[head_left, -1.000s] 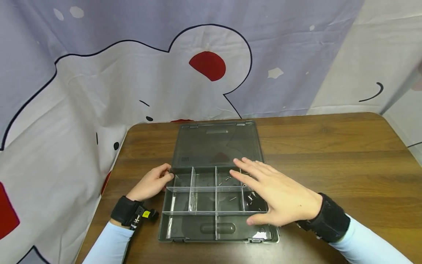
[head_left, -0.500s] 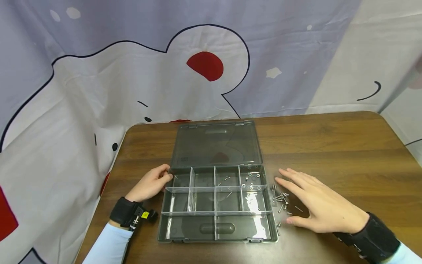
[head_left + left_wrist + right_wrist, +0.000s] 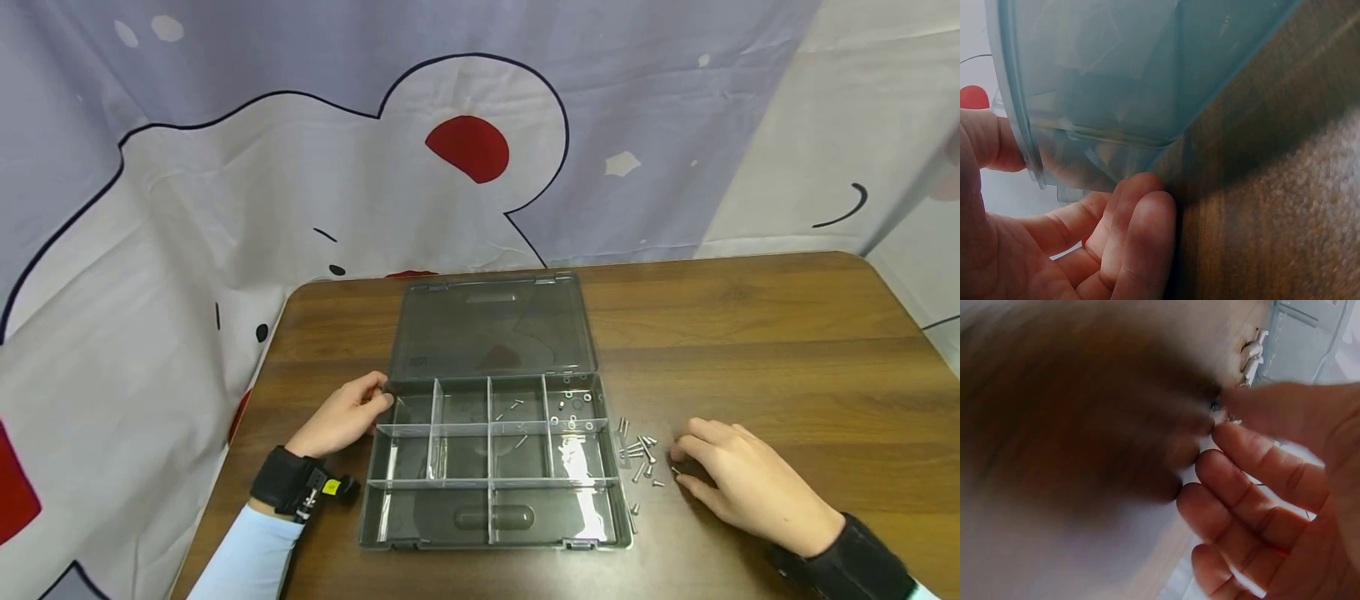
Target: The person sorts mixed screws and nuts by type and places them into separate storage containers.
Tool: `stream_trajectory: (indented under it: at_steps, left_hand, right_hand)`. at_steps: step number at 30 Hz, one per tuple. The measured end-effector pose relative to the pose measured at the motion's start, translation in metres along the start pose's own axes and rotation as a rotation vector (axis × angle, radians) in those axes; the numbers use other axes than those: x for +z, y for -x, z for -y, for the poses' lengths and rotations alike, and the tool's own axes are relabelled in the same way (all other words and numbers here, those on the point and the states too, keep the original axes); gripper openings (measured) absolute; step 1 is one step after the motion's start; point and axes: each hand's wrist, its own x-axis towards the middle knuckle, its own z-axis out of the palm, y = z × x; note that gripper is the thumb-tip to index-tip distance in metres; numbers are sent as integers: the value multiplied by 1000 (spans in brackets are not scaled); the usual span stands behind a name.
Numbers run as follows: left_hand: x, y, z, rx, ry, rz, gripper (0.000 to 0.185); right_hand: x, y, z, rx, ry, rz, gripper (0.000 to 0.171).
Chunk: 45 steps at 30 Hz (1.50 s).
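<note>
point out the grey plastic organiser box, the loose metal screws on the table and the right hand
grey plastic organiser box (image 3: 491,482), head view, front divider wall
loose metal screws (image 3: 637,452), head view, middle of the pile
right hand (image 3: 746,486), head view, back of the hand

brown wooden table (image 3: 787,350), cartoon-print curtain (image 3: 300,167)
</note>
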Motion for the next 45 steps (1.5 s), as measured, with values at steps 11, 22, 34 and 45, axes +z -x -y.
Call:
stream_trajectory:
  at_steps: [11, 22, 34, 45]
  left_hand:
    - [0, 1, 0, 13, -2, -3, 23]
    - [1, 1, 0, -22, -7, -7, 19]
    - [1, 0, 0, -16, -4, -9, 17]
    - [1, -1, 1, -19, -7, -12, 16]
  right_hand:
    - [9, -10, 6, 87, -3, 39, 39]
    - [-12, -44, 12, 30, -141, -63, 37]
    - [-26, -111, 47, -217, -334, -137, 33]
    - [-13, -141, 77, -310, -394, -72, 28]
